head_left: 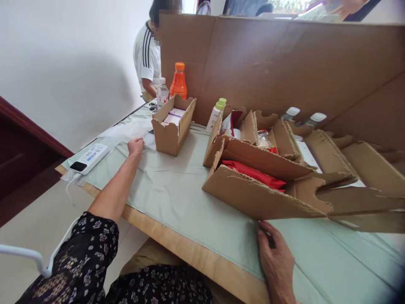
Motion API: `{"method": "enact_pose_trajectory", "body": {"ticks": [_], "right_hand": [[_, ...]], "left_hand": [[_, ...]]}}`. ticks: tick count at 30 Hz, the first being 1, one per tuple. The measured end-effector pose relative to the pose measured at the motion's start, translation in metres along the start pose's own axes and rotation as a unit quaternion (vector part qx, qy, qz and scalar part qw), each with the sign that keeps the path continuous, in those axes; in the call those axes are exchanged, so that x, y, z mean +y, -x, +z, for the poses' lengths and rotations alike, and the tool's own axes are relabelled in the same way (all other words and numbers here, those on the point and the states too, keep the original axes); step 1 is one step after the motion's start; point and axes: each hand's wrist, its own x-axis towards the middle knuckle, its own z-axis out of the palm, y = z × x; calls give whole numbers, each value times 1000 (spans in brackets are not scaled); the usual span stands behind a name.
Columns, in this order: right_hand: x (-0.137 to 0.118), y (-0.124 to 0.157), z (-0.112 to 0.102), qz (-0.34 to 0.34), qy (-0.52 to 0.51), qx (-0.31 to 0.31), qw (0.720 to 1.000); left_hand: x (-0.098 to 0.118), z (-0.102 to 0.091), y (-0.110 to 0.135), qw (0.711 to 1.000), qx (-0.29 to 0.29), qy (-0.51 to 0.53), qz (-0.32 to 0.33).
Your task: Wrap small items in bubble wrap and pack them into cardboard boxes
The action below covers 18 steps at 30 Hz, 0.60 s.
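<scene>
My left hand reaches across the table's left side, its fingers closed on a thin translucent plastic bag. Printed sheet-like material lies just right of those fingers, partly under a small cardboard box that holds light purple-and-white packs. My right hand rests on the green cloth near the front edge. Its fingers are loosely curved and apart, with nothing seen in them. The fingertips lie close to the lower side of a long cardboard box, in which a red packet lies.
Several cardboard boxes stand at right, one with wrapped goods. Behind are a white bottle with green cap, an orange bottle and a clear bottle. A white device lies left. A person is beyond the cardboard wall.
</scene>
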Motion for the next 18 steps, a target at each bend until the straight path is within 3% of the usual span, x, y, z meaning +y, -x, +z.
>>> {"method": "enact_pose_trajectory", "body": {"ticks": [3,6,7,8,10,12,14,16,18], "right_hand": [[-6,10,-5,-13,-11,47,999],[-20,37,-9,-9,-34,93,995],[-28,50,-8,1,-53,80,995],[-37,62,-6,20,-84,45,995],[-61,87,1,81,-185,-75,976],[-88,106,12,159,-332,-203,907],[-112,116,23,227,-467,-279,808],[-127,116,30,284,-544,-288,735],[-132,110,32,332,-563,-245,716]], "left_hand": [[1,-18,33,999,2,34,31],[-20,-52,101,995,-28,59,69],[-30,-64,130,993,-55,66,78],[-40,-73,160,986,-117,84,83],[-57,-83,216,966,-202,153,45],[-66,-84,262,931,-288,226,-16],[-70,-81,292,883,-370,281,-72],[-71,-78,307,839,-436,304,-118],[-75,-77,313,814,-478,291,-159]]}}
